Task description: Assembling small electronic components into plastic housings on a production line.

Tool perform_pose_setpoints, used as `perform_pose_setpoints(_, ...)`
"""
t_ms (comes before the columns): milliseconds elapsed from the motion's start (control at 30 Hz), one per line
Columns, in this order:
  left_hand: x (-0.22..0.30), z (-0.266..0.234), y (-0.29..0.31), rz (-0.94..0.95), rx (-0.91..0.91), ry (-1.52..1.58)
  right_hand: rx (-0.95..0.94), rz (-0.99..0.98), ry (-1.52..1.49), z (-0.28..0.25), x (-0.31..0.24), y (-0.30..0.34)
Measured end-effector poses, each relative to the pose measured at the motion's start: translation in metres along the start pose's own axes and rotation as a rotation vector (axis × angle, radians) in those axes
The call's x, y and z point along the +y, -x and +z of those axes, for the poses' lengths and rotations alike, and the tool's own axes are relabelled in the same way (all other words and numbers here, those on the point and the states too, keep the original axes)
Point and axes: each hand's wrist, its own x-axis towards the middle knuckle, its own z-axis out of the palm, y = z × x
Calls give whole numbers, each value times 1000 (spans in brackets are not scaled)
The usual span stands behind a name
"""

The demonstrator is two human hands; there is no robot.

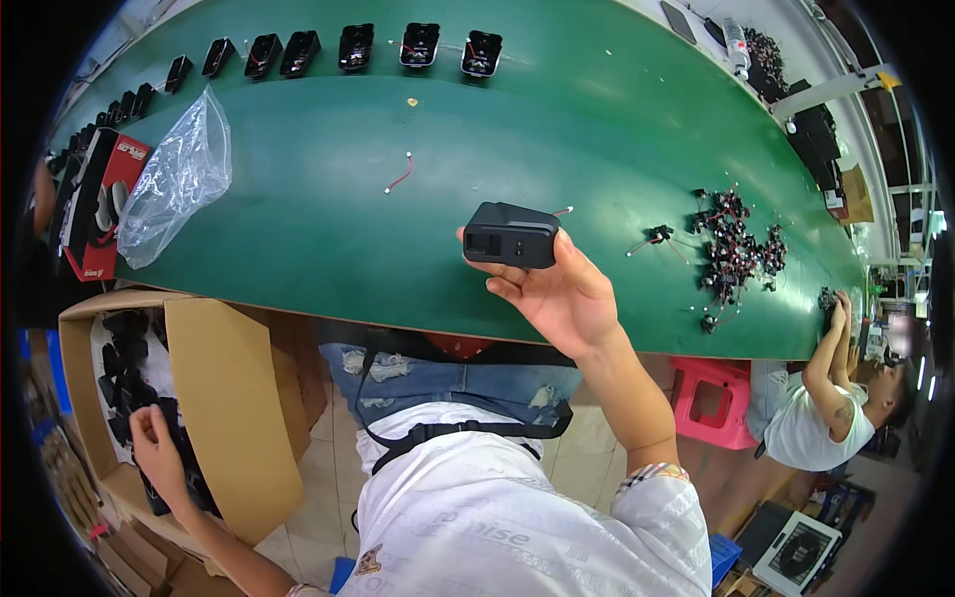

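My right hand [562,298] holds up a black plastic housing [510,239] above the near edge of the green table. Thumb and fingers grip it by its sides, and a rectangular recess and small holes show on its face. My left hand [159,453] is down in an open cardboard box [231,398] at the lower left, among black plastic parts [124,348]. Its fingers are bent close together, and what lies between them cannot be made out. A short red wire with white connectors [401,177] lies on the table beyond the housing.
Black open housings [419,45] stand in a row along the far left. A clear plastic bag [184,179] lies beside a red and black box [104,204]. Small wired parts [734,244] are heaped at the right. Another person [831,408] works near a pink stool [711,401].
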Motion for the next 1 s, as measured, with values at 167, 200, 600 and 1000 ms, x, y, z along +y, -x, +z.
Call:
perform_pose_setpoints(167, -35, 39, 6, -88, -485, -152, 72, 19, 95, 14, -1, 1)
perform_pose_setpoints(200, -39, 43, 5, -97, -523, -127, 95, 14, 115, 16, 0, 1)
perform_pose_setpoints(600, 25, 33, -4, -185, -579, 13, 162, -12, 23, 20, 5, -15)
perform_pose_setpoints(1000, 184, 64, 68, 212, -213, 989, 318, -821, 1914, -83, -117, -163)
